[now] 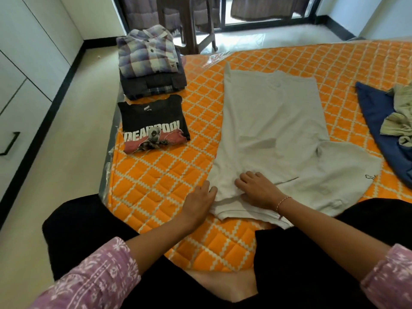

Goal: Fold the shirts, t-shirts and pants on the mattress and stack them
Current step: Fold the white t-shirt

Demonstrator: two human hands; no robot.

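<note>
While flat-fingered hands press grey pants [274, 121], orange quilted mattress [156, 175] beside pale floor [73, 130].

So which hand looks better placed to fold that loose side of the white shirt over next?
Probably the right hand: it rests flat on the white t-shirt, nearer the unfolded side. The left hand sits at the already folded edge.

Both hands, left [200, 200] and right [256, 189], press flat on a grey t-shirt [274, 134] spread across the orange mattress [167, 175].
</note>
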